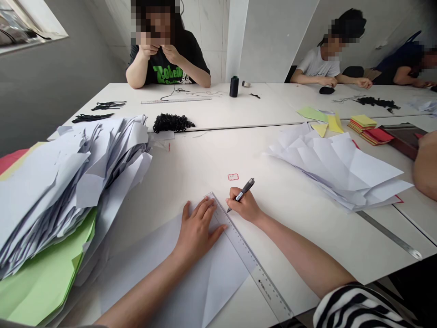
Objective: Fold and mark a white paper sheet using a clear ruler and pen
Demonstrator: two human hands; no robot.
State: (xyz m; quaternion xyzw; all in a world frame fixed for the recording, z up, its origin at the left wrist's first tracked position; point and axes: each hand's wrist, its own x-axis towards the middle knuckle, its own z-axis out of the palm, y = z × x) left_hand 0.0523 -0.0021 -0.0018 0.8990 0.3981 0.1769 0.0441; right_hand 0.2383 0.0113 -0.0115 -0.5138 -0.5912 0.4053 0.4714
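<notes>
My left hand [201, 223] lies flat with its fingers spread, pressing on a clear plastic ruler [254, 262] and the white sheet of paper [170, 278] beneath it. The ruler runs slantwise from the fingertips down to the table's near edge. In my right hand [246, 205] a dark grey pen [246, 187] is gripped in a writing hold, its tip down close to the ruler's right edge near the upper end. A small red-framed label [233, 176] lies on the table just beyond the pen.
Left stands a tall heap of white papers [64, 182] over green sheets [44, 287]. On the right are folded white papers [341, 168], a steel ruler [389, 234] and coloured paper stacks [370, 130]. Black cord [172, 123] and a thread spool [234, 86] lie farther off; people sit opposite.
</notes>
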